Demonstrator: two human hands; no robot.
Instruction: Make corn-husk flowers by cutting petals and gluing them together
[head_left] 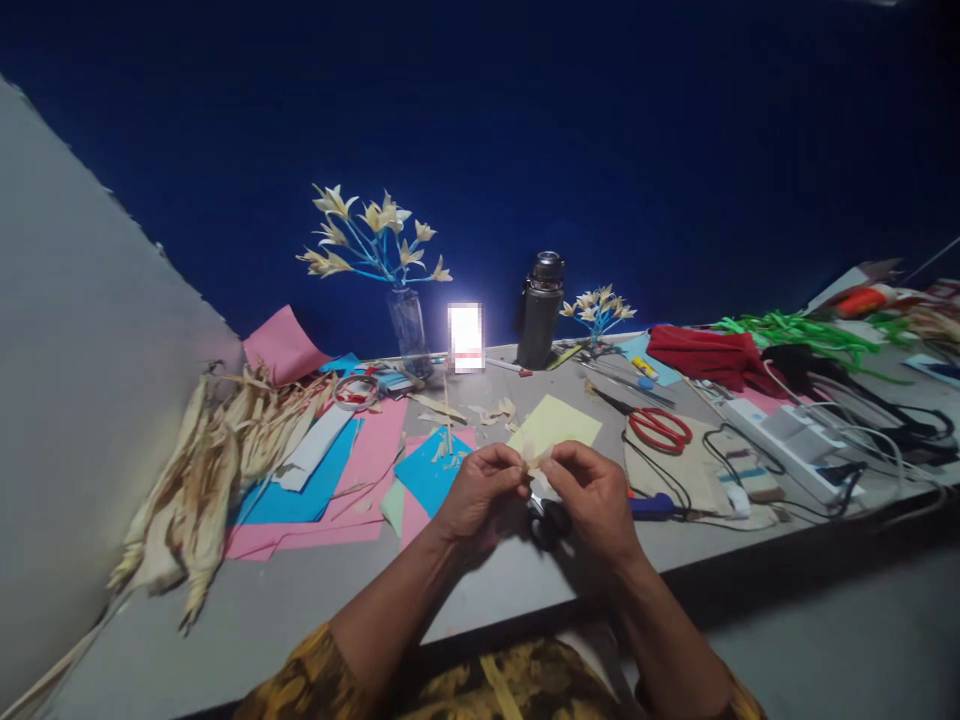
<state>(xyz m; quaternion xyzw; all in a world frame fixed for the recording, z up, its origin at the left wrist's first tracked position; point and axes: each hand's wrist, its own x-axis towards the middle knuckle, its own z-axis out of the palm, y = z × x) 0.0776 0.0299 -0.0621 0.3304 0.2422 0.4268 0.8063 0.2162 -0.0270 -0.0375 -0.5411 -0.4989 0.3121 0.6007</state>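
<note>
Close together over the table's front middle, my left hand (pixel 484 490) and my right hand (pixel 596 490) both pinch a small pale piece of corn husk (pixel 534 463) between thumb and fingers. Its exact shape is partly hidden by the fingertips. Right behind it lies a sheet of pale yellow paper (pixel 562 425). Below the fingers, black-handled scissors (pixel 551 522) rest on the table. A blue paper sheet (pixel 427 470) with husk scraps on it is left of my left hand. Red-handled scissors (pixel 658 430) lie beyond my right hand.
Dried corn husks (pixel 214 470) pile at the left beside pink paper (pixel 367 480). Husk flowers stand in a glass vase (pixel 407 330), near a bright lamp (pixel 466 335) and a dark flask (pixel 540 315). A power strip (pixel 787 440) with cables and red cloth (pixel 709 357) occupy the right.
</note>
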